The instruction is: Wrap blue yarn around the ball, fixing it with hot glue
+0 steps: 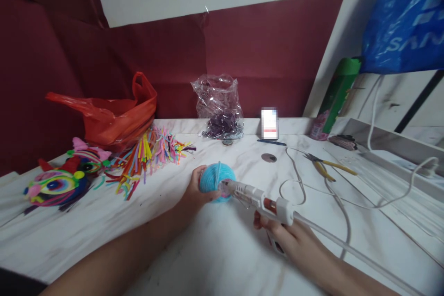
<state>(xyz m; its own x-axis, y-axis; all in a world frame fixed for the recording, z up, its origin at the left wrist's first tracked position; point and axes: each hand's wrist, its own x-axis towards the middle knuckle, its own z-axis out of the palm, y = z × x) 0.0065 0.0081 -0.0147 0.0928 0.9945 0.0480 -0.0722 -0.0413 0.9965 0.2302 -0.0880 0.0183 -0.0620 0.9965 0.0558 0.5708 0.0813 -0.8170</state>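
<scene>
My left hand is wrapped round the left side of a blue ball, which looks wound with fuzzy strands and has a paler pinkish patch on its right side. In my right hand is a white glue gun, its fingers closed round the handle. The gun's nozzle points left and meets or nearly meets the pale patch; exact contact is unclear. A long glue stick runs out of the gun's back toward the lower right.
Colourful decorated balls, pipe-cleaner pieces and a red bag lie left. Behind are a clear bag and a blurred-out card. Pliers, a white cable and a green can are right.
</scene>
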